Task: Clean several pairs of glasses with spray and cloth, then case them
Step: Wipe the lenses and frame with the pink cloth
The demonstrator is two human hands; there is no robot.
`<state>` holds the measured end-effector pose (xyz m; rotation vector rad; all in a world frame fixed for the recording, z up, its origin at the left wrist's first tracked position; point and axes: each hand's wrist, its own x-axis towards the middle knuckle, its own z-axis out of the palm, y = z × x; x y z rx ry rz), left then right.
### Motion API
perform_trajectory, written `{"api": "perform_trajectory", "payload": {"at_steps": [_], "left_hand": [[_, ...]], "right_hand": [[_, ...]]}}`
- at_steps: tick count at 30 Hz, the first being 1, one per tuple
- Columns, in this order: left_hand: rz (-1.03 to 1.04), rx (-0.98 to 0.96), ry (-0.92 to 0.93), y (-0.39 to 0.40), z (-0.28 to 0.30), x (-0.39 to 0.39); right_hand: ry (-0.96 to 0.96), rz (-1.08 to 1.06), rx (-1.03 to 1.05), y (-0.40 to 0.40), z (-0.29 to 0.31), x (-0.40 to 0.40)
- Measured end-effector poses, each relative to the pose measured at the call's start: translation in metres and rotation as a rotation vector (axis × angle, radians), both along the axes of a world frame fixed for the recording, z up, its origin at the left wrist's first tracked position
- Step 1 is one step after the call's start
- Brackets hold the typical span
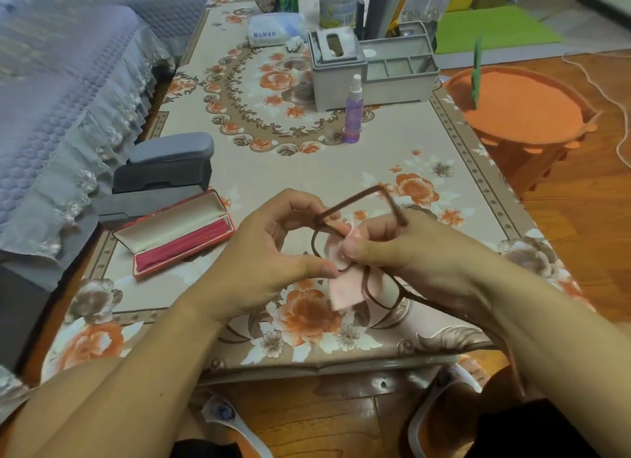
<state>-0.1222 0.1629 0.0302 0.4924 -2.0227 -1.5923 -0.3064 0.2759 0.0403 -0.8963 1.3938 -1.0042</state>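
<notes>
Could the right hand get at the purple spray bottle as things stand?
Probably yes, once freed: the right hand is pinching the pink cloth on the glasses, but only bare tablecloth lies between it and the spray bottle.

Glasses (pixel 358 252) and cloth (pixel 345 286) are sitting between both hands above the desk's (pixel 307 170) near edge. Open case (pixel 177 235) is lying to the left, closed cases (pixel 164 167) stacking just behind it. Spray bottle (pixel 353 112) is standing farther back, organizer (pixel 372 68) directly behind it.
</notes>
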Motion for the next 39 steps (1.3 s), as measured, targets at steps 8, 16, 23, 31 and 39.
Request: {"api": "perform_trajectory", "payload": {"at_steps": [8, 16, 23, 31, 39], "left_hand": [[-0.045, -0.119, -0.081, 0.001, -0.005, -0.002], [0.027, -0.154, -0.081, 0.001, -0.012, -0.003], [-0.125, -0.102, -0.102, -0.003, -0.004, 0.001], [-0.09, -0.201, -0.12, -0.007, 0.001, 0.007], [-0.09, -0.739, -0.188, -0.004, -0.004, 0.006]], "right_hand": [[-0.2, 0.236, 0.094, -0.002, -0.003, -0.008], [-0.044, 0.108, -0.064, -0.004, -0.001, 0.014], [-0.103, 0.175, 0.026, -0.005, -0.001, 0.003], [0.002, 0.214, 0.063, -0.006, -0.003, 0.008], [0.142, 0.208, 0.044, -0.006, -0.009, 0.006]]}}
